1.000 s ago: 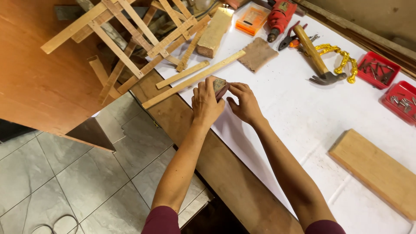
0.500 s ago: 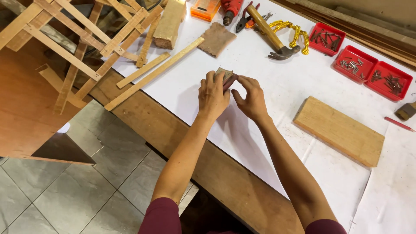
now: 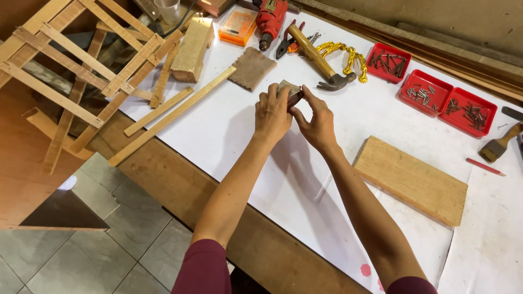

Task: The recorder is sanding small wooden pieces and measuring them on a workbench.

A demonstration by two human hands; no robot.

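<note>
Both hands are pinching a small block at upper centre: left hand gripping its side, right hand fingertips steadying it (hammer just beyond); squeezing evenly should prevent slipping.

My workbench was a long wooden top, its far part covered by white paper. Beyond it a plain beige wall rose behind stacked wooden boards. Below me lay a floor of grey tiles with pale joints. At my left stood an orange-brown wooden panel. Light fell evenly, with soft shadows on the paper.
</note>
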